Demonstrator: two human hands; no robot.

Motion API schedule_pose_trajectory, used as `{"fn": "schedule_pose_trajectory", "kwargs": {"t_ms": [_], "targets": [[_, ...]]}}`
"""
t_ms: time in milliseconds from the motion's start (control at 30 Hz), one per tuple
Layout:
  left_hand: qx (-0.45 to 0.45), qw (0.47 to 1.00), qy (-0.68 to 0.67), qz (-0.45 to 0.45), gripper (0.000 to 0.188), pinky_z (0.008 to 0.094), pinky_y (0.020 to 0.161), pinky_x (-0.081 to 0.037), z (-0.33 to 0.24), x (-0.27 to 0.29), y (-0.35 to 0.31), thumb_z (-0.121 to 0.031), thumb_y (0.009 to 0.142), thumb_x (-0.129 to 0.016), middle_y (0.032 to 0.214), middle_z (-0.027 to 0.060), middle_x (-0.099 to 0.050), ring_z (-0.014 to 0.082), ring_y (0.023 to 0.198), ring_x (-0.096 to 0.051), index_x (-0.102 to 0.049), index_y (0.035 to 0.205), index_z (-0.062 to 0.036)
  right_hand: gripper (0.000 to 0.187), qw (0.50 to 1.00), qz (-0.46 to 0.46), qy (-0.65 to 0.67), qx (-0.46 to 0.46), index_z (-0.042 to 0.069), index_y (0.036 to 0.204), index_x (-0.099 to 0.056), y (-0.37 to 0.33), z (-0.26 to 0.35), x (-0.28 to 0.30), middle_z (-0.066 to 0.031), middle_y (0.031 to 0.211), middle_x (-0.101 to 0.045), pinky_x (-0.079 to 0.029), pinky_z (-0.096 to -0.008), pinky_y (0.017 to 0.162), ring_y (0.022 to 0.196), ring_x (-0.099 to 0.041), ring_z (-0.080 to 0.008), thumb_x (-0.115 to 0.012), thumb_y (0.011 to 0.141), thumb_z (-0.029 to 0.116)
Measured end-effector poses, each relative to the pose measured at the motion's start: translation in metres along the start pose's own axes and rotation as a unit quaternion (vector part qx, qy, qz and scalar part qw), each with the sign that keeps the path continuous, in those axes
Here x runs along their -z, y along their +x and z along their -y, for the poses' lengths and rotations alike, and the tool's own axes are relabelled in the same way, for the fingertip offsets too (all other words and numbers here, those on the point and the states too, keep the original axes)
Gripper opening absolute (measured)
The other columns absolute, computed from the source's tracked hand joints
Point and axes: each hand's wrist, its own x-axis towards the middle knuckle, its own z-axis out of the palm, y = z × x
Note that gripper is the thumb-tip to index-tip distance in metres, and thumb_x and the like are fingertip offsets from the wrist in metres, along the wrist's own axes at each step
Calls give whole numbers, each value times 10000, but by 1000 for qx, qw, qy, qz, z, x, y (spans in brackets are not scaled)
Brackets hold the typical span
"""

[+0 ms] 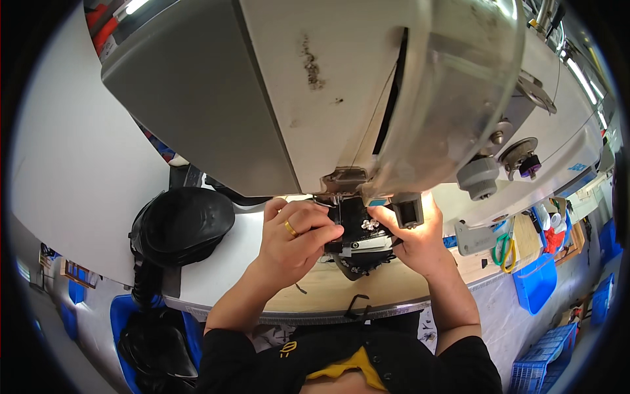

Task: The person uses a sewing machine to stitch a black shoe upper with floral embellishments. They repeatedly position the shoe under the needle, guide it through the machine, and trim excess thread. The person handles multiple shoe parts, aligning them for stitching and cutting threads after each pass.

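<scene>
Under the needle area of a white sewing machine (335, 79) lies a black workpiece (357, 217) with a white flower-shaped ornament. I cannot tell what kind of article it is. My left hand (295, 236), with a gold ring, presses thumb and fingers together on the workpiece's left edge, close to the presser foot (338, 200). At its right edge, my right hand (417, 233) holds the workpiece with the thumb along the top. A machine part hides some of the right fingers. A light strip and a dark, ornamented lower edge show on the near side.
Stacked black pieces (187, 223) sit left of my left hand. Below them, a blue bin (120, 328) holds more black pieces. Right of the machine are green-and-yellow-handled scissors (505, 253) and a hanging blue tray (535, 282). A blue crate (541, 358) stands on the floor.
</scene>
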Motion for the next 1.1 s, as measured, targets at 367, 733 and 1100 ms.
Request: {"fn": "schedule_pose_trajectory", "kwargs": {"t_ms": [367,733,1100], "targets": [[-10,1000,16,-4,354,342,748,-335,-1,-1,1,7,612,-707,896,-45,-639,191,901,-637,-691,926,-155,581,999,29,6,-30,145,1063,-726,-4,0,0,-94,1004,-681,-497,-413,807,952,-613,-349,-693,516,-50],[-21,998,57,-2,278,336,752,-342,-5,2,-2,-26,654,-699,898,-43,-652,192,866,-601,-713,902,-152,606,1000,-7,-11,-7,182,1077,-734,1,3,-1,-105,1069,-649,-491,-386,771,928,-610,-315,-687,520,-54],[-21,994,97,-35,371,333,772,-350,-2,-13,-5,3,592,-679,941,-51,-644,184,872,-587,-719,924,-156,570,999,-30,-28,9,131,1002,-720,-8,-19,-18,-76,916,-674,-493,-416,719,862,-622,-303,-631,462,-28]]}}
